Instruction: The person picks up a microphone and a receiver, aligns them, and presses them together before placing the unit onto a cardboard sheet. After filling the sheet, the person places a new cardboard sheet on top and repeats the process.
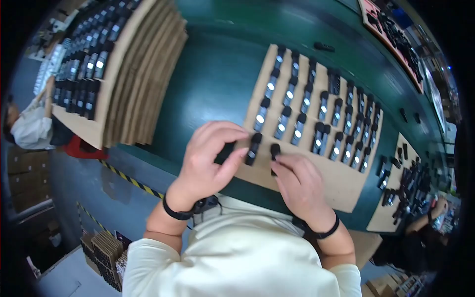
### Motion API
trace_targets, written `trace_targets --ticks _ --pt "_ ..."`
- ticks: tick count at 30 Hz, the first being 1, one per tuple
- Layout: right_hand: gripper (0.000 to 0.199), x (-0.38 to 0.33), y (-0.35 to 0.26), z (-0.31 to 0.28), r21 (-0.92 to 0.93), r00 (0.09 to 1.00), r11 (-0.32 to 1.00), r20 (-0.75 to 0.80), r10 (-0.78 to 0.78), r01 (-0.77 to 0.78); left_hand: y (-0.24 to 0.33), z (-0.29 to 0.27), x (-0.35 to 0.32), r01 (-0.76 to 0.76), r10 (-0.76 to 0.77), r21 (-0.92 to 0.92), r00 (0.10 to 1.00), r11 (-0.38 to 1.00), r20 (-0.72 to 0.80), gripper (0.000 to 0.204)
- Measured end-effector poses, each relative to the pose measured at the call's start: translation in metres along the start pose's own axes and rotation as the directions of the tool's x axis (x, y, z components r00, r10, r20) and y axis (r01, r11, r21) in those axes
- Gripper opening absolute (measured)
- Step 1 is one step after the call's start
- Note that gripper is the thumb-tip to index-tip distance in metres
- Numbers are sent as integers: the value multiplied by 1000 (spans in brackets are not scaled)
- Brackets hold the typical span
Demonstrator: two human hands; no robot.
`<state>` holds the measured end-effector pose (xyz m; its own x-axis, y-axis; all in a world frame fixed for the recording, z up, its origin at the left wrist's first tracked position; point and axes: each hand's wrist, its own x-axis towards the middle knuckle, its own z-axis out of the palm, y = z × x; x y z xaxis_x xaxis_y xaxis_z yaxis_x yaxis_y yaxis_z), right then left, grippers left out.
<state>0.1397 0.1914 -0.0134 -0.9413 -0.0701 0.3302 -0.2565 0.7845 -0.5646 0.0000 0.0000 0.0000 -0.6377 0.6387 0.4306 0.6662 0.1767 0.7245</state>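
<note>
A flat brown cardboard sheet (341, 185) lies on the green bench (217, 74), bearing rows of small black cylindrical devices (307, 116). Both hands rest at its near edge, left hand (210, 158) beside right hand (297, 183). A stack of brown cardboard sheets (143, 79) lies far left.

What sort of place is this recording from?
Probably a factory assembly or packing bench: rows of small black devices on a cardboard sheet, a stack of cardboard sheets, and another worker's hand nearby.

A stack of cardboard sheets (143, 74) sits on the green tabletop (217, 74), topped with rows of black devices (84, 54). A yellow-black striped tape line (129, 180) marks the floor.
</note>
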Motion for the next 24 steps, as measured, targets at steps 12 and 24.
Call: trace_targets --ticks 12,24 --pt "31 4 -8 11 -159 999 987 19 30 -27 -20 -25 21 -7 16 93 996 996 -93 18" --pt "34 -3 -15 -19 -31 996 996 28 83 -82 -37 -22 87 -135 150 224 987 965 -50 14"
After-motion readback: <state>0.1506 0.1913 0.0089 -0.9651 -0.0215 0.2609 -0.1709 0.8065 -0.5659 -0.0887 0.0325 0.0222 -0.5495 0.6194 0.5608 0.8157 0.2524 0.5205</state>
